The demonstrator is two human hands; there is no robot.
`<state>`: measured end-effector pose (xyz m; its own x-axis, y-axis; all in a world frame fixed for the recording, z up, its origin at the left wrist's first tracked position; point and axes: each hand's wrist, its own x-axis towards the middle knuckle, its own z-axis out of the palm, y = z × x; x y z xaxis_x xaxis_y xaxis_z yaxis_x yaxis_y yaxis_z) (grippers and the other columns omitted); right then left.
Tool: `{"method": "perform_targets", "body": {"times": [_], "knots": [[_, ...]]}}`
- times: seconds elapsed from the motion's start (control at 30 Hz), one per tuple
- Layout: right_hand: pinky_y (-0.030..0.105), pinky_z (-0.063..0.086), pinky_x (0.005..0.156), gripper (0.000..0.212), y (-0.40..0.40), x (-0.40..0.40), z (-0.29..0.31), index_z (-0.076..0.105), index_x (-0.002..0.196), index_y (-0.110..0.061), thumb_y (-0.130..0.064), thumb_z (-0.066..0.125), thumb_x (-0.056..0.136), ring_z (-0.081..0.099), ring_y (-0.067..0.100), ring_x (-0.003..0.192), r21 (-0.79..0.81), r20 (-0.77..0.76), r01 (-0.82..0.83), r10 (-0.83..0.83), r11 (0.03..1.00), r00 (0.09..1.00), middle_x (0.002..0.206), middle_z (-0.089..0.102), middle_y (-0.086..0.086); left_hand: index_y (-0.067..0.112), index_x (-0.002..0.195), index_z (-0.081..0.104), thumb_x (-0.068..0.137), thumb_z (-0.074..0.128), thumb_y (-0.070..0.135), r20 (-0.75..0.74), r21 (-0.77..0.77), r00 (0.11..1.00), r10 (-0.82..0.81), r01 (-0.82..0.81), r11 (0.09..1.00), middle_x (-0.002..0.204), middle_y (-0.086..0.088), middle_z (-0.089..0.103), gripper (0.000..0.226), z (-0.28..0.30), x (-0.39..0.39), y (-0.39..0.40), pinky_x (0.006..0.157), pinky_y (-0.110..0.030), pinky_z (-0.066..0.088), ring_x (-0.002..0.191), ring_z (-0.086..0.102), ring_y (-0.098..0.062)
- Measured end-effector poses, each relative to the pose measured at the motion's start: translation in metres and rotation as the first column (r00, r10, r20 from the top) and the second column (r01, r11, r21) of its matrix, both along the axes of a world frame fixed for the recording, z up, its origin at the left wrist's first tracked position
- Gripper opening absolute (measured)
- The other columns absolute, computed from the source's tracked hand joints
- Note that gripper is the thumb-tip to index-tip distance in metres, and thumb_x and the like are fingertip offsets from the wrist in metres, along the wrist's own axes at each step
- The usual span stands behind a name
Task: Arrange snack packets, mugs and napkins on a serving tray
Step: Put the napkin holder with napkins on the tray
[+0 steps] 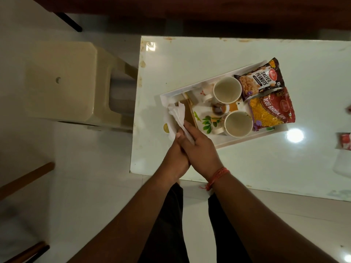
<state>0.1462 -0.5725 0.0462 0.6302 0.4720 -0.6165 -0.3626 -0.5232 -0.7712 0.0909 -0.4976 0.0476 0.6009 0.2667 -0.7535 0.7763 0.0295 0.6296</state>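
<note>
A white serving tray (247, 138) with a printed picture lies tilted on the white table (247, 168). Two empty cream mugs stand in it, one farther (227, 89) and one nearer (238, 123). At its right end lie a salted peanuts packet (261, 79) and a red aloo bhujia sev packet (271, 110). A white napkin (178, 115) sticks out over the tray's left end. My left hand (175, 156) and my right hand (201, 149) are pressed together around the napkin's lower part, the right on top.
A cream plastic stool (64, 80) stands left of the table. Another red packet (345, 141) lies at the table's right edge, cut off by the frame. Wooden chair parts (24, 179) show at the lower left. My legs stand against the table's near edge.
</note>
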Motion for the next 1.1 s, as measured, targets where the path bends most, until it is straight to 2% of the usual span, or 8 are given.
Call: {"method": "perform_targets", "body": {"times": [0.17, 0.33, 0.43, 0.5, 0.57, 0.7, 0.93, 1.1], "knots": [[0.034, 0.055, 0.094, 0.032, 0.005, -0.001, -0.008, 0.062, 0.129, -0.032, -0.033, 0.055, 0.097, 0.066, 0.009, 0.102, -0.04, 0.019, 0.141, -0.141, 0.989, 0.99, 0.112, 0.072, -0.008, 0.016, 0.155, 0.013, 0.1, 0.046, 0.011, 0.051, -0.057, 0.997, -0.063, 0.065, 0.996, 0.148, 0.003, 0.037, 0.064, 0.004, -0.004, -0.004, 0.097, -0.015, 0.043, 0.128, 0.043, -0.006], [0.009, 0.048, 0.072, 0.021, 0.006, 0.003, -0.011, 0.069, 0.114, -0.026, -0.023, 0.056, 0.098, 0.067, 0.01, 0.093, -0.077, 0.064, 0.183, -0.178, 0.98, 0.982, 0.1, 0.072, -0.007, 0.026, 0.154, -0.007, 0.096, 0.051, -0.003, 0.11, -0.214, 0.991, -0.069, 0.092, 0.973, 0.148, 0.015, 0.019, 0.087, 0.001, -0.011, 0.004, 0.075, 0.0, 0.043, 0.126, 0.031, 0.005], [-0.002, 0.037, 0.07, 0.034, 0.008, 0.008, -0.012, 0.065, 0.127, -0.02, -0.01, 0.048, 0.099, 0.06, 0.007, 0.097, -0.165, 0.189, 0.122, -0.09, 0.979, 0.978, 0.106, 0.065, -0.011, 0.036, 0.151, 0.018, 0.091, 0.052, -0.003, 0.134, -0.257, 0.99, 0.033, 0.003, 0.966, 0.156, 0.017, 0.023, 0.08, -0.004, -0.014, 0.016, 0.092, -0.009, 0.043, 0.137, 0.031, 0.003], [0.014, 0.046, 0.074, 0.038, 0.009, 0.011, -0.012, 0.06, 0.132, -0.017, -0.006, 0.045, 0.099, 0.064, 0.017, 0.095, -0.213, 0.328, 0.03, 0.043, 0.977, 0.944, 0.105, 0.07, -0.001, 0.038, 0.133, 0.05, 0.093, 0.052, 0.011, 0.11, -0.241, 0.962, 0.25, -0.218, 0.946, 0.137, 0.017, 0.053, 0.048, -0.008, -0.01, 0.023, 0.101, -0.023, 0.046, 0.124, 0.051, 0.003], [0.025, 0.049, 0.072, 0.037, 0.012, 0.011, -0.012, 0.058, 0.132, -0.014, -0.006, 0.047, 0.098, 0.068, 0.025, 0.088, -0.26, 0.451, -0.063, 0.179, 0.963, 0.874, 0.098, 0.073, 0.008, 0.032, 0.119, 0.06, 0.097, 0.051, 0.036, 0.063, -0.146, 0.927, 0.369, -0.358, 0.922, 0.118, 0.009, 0.067, 0.024, -0.006, 0.004, 0.032, 0.093, -0.034, 0.055, 0.109, 0.065, -0.009], [0.021, 0.043, 0.067, 0.044, 0.022, 0.005, -0.014, 0.058, 0.133, -0.013, -0.002, 0.056, 0.09, 0.072, 0.025, 0.082, -0.309, 0.586, -0.148, 0.311, 0.94, 0.748, 0.097, 0.075, 0.008, 0.027, 0.127, 0.045, 0.086, 0.055, 0.063, -0.031, 0.043, 0.942, 0.333, -0.332, 0.942, 0.115, -0.001, 0.064, 0.055, -0.01, 0.042, 0.056, 0.062, -0.035, 0.062, 0.089, 0.071, -0.021], [0.033, 0.056, 0.066, 0.034, 0.026, 0.0, -0.033, 0.059, 0.127, -0.015, -0.01, 0.055, 0.093, 0.069, 0.029, 0.082, -0.356, 0.619, -0.02, 0.252, 0.934, 0.744, 0.104, 0.071, 0.009, 0.025, 0.113, 0.054, 0.091, 0.058, 0.022, -0.015, 0.359, 1.0, -0.008, 0.013, 0.933, 0.106, 0.004, 0.056, 0.023, -0.02, 0.089, 0.083, 0.064, -0.025, 0.061, 0.086, 0.061, -0.016], [0.036, 0.056, 0.071, 0.028, 0.02, -0.002, -0.045, 0.058, 0.122, -0.013, -0.012, 0.057, 0.094, 0.066, 0.028, 0.087, -0.46, 0.58, 0.043, 0.263, 0.887, 0.771, 0.113, 0.063, 0.009, 0.023, 0.106, 0.059, 0.092, 0.056, 0.015, 0.003, 0.334, 0.999, 0.036, -0.034, 0.942, 0.1, 0.001, 0.057, 0.016, -0.029, 0.107, 0.09, 0.052, -0.02, 0.057, 0.073, 0.062, -0.015]]}}
